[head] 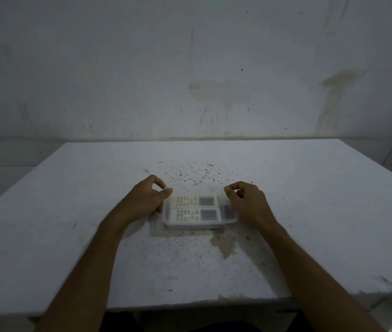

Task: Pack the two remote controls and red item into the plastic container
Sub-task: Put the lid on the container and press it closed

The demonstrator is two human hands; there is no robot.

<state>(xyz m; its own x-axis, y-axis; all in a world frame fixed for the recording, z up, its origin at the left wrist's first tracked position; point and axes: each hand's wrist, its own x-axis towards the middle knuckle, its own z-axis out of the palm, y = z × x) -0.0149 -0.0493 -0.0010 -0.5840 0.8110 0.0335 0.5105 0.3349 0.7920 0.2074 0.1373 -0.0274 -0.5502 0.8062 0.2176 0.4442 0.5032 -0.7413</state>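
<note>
A clear plastic container [229, 221] rests on the white table in front of me. Two pale remote controls lie side by side inside it, one farther from me [190, 201] and one nearer [190, 214], their screens toward the right. A small dark red item [226, 210] sits at the container's right end. A hazy translucent lid [197, 190] covers the top. My left hand [147, 200] pinches the lid's left far corner between thumb and fingers. My right hand [250, 202] has its curled fingers on the right far corner.
The white table [70, 236] is speckled with dark spots and has a brown stain [225, 244] just in front of the container. A stained white wall [190, 68] stands behind the table's far edge. The near edge runs just under my forearms.
</note>
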